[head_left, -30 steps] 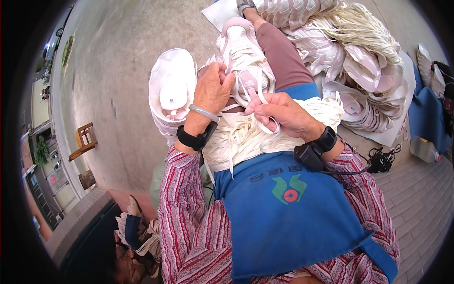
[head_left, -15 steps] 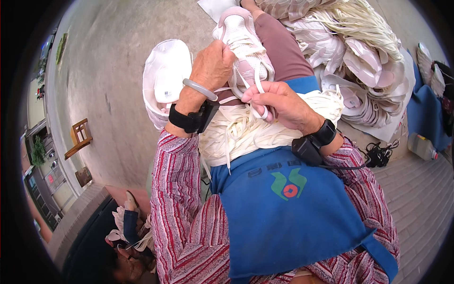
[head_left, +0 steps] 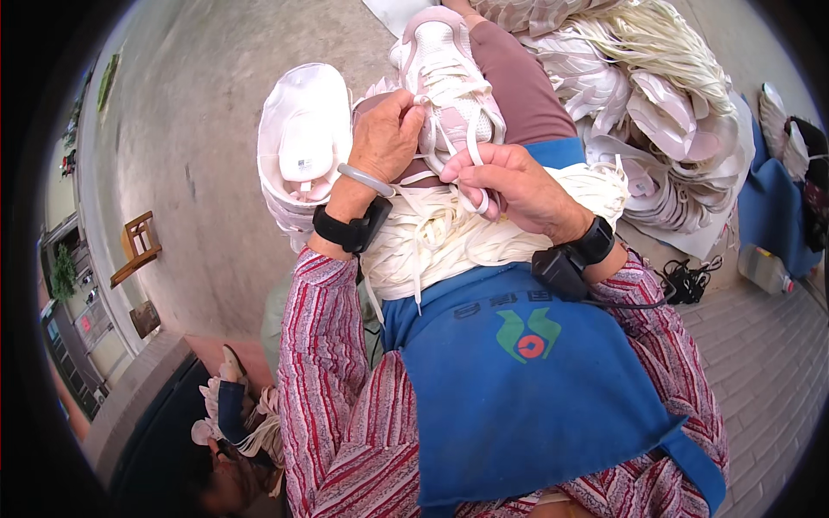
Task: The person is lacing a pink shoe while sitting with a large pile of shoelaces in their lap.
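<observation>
A pink and white shoe upper (head_left: 439,43) rests along my leg, its toe pointing away from me. A white shoelace (head_left: 472,136) runs through its eyelets. At the left edge of the upper, my left hand (head_left: 385,136) is closed, pinching the lace between thumb and finger. My right hand (head_left: 516,188) grips a loop of the lace between thumb and fingers, just below the upper's near end. A heap of loose cream laces (head_left: 432,237) lies across my lap on the blue apron (head_left: 553,406).
Left of my hands stands a stack of white and pink uppers (head_left: 278,129). A large pile of uppers (head_left: 665,116) with long laces lies at the right, near a plastic bottle (head_left: 765,268) and black cable (head_left: 691,281). Another person (head_left: 237,432) sits at lower left; a wooden stool (head_left: 138,246) stands beyond.
My left hand has moved slightly left and down along the upper's edge, uncovering more of the lacing. My right hand stays nearly in place, still holding the lace.
</observation>
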Demonstrator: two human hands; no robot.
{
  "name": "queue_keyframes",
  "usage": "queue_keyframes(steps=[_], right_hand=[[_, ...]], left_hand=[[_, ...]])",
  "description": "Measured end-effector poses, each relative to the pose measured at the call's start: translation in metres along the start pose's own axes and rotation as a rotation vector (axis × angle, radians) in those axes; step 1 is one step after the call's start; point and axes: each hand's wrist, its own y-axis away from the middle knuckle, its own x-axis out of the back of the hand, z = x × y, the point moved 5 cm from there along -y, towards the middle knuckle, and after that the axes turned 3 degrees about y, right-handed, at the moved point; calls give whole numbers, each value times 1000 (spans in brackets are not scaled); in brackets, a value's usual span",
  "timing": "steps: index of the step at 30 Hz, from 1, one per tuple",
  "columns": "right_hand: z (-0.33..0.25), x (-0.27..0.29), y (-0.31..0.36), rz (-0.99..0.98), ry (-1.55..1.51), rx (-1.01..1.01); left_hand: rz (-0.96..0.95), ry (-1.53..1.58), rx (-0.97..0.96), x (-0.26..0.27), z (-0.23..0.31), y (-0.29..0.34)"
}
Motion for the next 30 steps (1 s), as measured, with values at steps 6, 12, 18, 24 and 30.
queue_keyframes(steps=[6, 12, 18, 24, 30], right_hand=[[0, -1, 0, -29, -146, -17], [-7, -2, 0, -3, -112, -25], [-6, -12, -1, -20, 20, -3], [-10, -14, 0, -25, 36, 18], [-6, -22, -5, -13, 380, 6]], left_hand=[[147, -220, -145, 15, 6, -14], [89, 187, 248, 28, -18, -8], [-45, 865, 415, 21, -23, -10], [15, 689, 371, 28, -21, -12], [-344, 645, 624, 15, -7, 38]])
